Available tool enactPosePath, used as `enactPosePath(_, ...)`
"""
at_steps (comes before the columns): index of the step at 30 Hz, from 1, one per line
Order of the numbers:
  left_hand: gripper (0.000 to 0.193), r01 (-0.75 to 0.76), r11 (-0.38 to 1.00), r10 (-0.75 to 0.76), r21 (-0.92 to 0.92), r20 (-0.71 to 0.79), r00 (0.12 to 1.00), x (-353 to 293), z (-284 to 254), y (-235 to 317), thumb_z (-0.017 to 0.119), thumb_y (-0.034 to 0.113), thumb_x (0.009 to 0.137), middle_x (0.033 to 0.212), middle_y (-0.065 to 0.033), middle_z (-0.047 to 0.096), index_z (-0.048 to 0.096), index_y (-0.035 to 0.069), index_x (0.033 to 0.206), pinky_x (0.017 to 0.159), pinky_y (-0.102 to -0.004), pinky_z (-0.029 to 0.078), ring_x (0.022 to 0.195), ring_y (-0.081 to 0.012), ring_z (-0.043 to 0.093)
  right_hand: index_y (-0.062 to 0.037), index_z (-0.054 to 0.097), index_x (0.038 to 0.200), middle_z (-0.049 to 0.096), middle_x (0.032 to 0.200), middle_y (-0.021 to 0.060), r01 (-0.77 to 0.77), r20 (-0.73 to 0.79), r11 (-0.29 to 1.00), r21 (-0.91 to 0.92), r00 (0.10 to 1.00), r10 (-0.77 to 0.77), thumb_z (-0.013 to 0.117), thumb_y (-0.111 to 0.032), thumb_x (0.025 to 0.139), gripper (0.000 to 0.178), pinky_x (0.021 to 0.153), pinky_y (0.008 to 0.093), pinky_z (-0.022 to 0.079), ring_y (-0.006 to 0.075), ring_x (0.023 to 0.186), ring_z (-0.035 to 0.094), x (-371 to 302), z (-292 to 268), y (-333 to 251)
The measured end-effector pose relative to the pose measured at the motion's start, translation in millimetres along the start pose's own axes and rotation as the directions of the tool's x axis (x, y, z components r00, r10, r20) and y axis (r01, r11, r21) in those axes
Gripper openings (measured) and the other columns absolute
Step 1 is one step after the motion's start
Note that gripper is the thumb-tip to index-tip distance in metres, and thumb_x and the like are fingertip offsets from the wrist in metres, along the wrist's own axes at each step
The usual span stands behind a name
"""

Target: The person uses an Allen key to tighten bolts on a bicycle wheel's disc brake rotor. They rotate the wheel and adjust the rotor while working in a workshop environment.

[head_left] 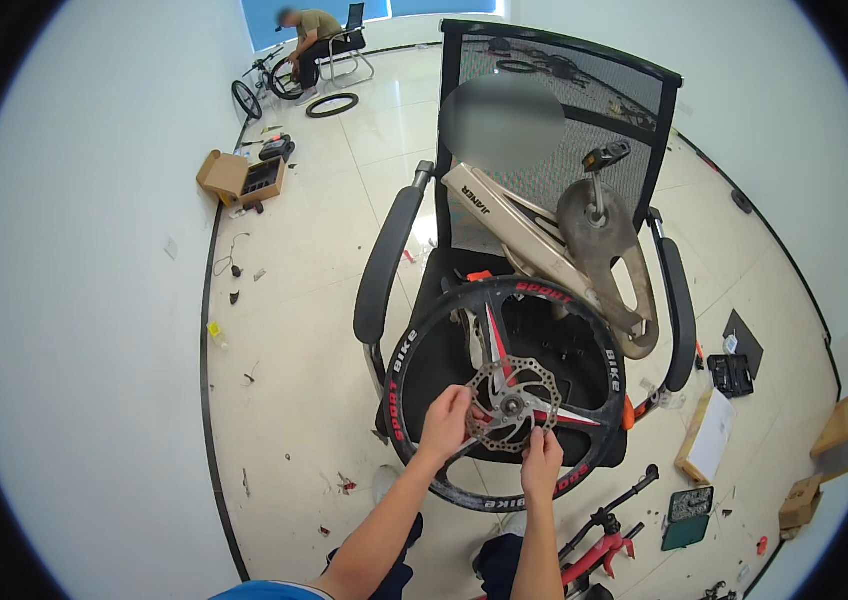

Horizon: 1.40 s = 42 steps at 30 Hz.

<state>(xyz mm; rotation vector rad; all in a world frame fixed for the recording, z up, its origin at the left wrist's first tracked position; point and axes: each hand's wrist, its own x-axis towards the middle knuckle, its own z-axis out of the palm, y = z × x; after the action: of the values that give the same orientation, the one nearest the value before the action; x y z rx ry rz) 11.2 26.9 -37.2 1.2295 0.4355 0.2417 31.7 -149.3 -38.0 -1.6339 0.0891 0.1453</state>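
Observation:
A small black bike wheel (403, 371) with red and white lettering and silver-red spokes rests flat across the seat of an office chair (434, 285). At its hub lies a perforated silver brake disc (514, 364). My left hand (445, 422) pinches the disc's left edge, thumb and fingers closed. Lower right on the disc, my right hand (542, 460) has its fingertips closed on the rim. Whether the disc sits flush on the hub, I cannot tell. Behind the wheel, a cream bike frame (519, 222) with a crank and pedal (606, 156) leans against the chair's mesh back.
A red fork with black handlebar (604, 550) lies near my feet at right. Beyond it are a green tool case (686, 530), a white-topped box (708, 440) and a black case (732, 375). Far left, a seated person (312, 40) works beside a bike (262, 85); an open cardboard box (227, 178) stands nearer.

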Motion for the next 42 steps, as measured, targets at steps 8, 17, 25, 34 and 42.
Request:
enactPosePath(8,0.027,0.127,0.989,-0.128,-0.076,-0.011,0.992,-10,-2,23,0.046,0.025,0.108,0.075,-0.0074,0.067,0.06,0.003,0.099,0.059,-0.0276,0.054,0.067,-0.0159,0.068,-0.0003,0.055,0.083,0.052,0.066,0.0013,0.028,0.108,0.994,-0.107,0.994,-0.016,0.053,-0.027,0.106,0.035,0.057,0.0297,0.039,0.0096,0.062,0.046,11,-9,1)
enactPosePath(17,0.035,0.237,0.944,-0.235,-0.23,0.036,0.971,-11,1,26,0.057,0.035,0.099,0.072,-0.011,0.069,0.06,0.004,0.082,0.057,-0.0369,0.059,0.063,-0.025,0.072,0.0007,0.055,0.085,0.048,0.068,0.005,0.334,0.119,0.91,-0.244,0.942,-0.314,0.058,-0.021,0.102,0.028,0.061,0.0311,0.041,0.013,0.065,0.045,31,-19,-27)
enactPosePath(25,0.041,0.294,0.955,-0.295,0.039,0.03,0.955,-13,3,26,0.06,0.043,0.099,0.08,-0.0131,0.072,0.063,0.003,0.091,0.066,-0.0325,0.059,0.07,-0.0225,0.073,0.0001,0.067,0.102,0.062,0.074,0.0122,0.227,-0.027,0.903,-0.366,0.967,-0.255,0.056,-0.024,0.105,0.027,0.064,0.032,0.046,0.018,0.064,0.054,14,-34,-40)
enactPosePath(34,0.049,0.033,0.928,-0.01,0.372,-0.063,0.998,-20,13,23,0.075,0.02,0.092,0.091,-0.0096,0.066,0.044,0.001,0.125,0.066,-0.0302,0.058,0.075,-0.0168,0.069,-0.0025,0.058,0.1,0.06,0.074,0.0205,0.378,0.362,0.833,-0.403,0.902,-0.235,0.055,-0.016,0.103,0.014,0.062,0.0433,0.048,0.043,0.07,0.061,-27,-7,-55)
enactPosePath(42,0.071,-0.143,0.859,0.131,0.492,0.058,0.99,-25,19,31,0.083,0.016,0.08,0.095,-0.0141,0.071,0.037,-0.001,0.131,0.073,-0.0311,0.059,0.08,-0.0195,0.073,-0.0011,0.059,0.1,0.058,0.07,0.0225,0.26,0.35,0.886,-0.383,0.929,-0.121,0.054,-0.017,0.104,0.017,0.06,0.0414,0.046,0.0422,0.064,0.058,-23,-5,-56)
